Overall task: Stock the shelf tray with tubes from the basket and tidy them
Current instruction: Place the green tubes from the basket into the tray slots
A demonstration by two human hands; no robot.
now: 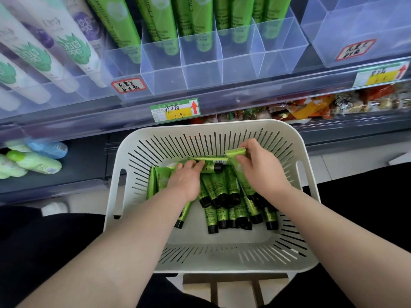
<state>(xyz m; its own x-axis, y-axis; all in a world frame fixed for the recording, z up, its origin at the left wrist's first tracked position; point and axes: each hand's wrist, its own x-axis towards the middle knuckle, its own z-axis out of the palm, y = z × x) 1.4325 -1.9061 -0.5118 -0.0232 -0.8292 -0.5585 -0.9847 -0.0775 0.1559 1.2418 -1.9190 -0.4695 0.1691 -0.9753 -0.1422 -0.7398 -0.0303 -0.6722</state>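
A white slotted basket (124, 152) in front of me holds several green tubes with black caps (219, 192). My left hand (184, 181) reaches into the pile, its fingers curled round a green tube (211, 166) that lies crosswise. My right hand (262, 170) grips another green tube (235, 153) by its flat end, tilted up out of the pile. Above, a clear divided shelf tray (200, 65) holds more green tubes (200, 23) standing in its back compartments.
White and purple tubes (55, 47) fill the tray to the left. Price labels (175, 110) line the shelf edge. Snack packets (311, 107) lie on the lower shelf at right, green and blue bottles (33, 161) at left. A wooden stool (235, 285) stands under the basket.
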